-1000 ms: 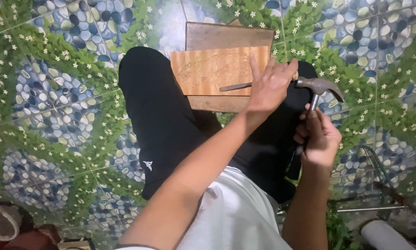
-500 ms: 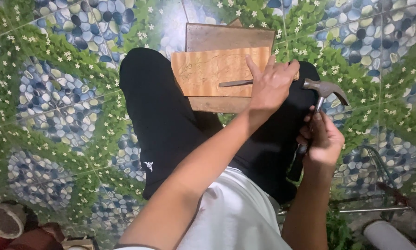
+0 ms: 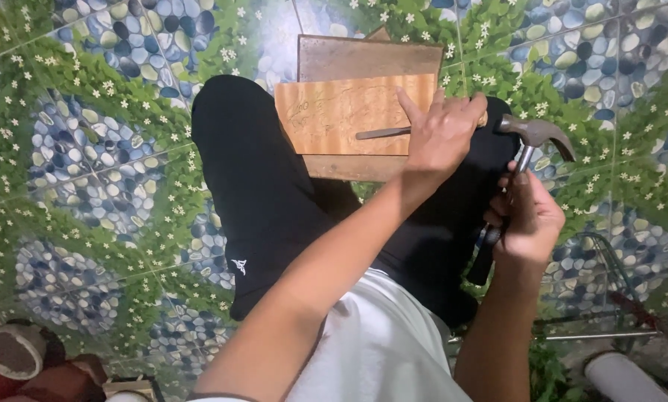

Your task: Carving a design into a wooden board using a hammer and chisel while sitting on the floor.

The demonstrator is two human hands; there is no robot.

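- On the far left, a round pale container sits on the patterned tile floor, well away from your work and out of reach of any swing.
- The light wooden board lies across your knees on top of a darker plank, which gives it a firm backing; faint drawn lines show on its face.
- The metal chisel lies low along the board, tip pointing left, so the edge bites at a shallow angle.
- Your left hand is closed around the chisel's butt end, index finger stretched out to steady it.
- Your right hand is clenched on the claw hammer, head poised just beside the chisel's end, lined up with it.
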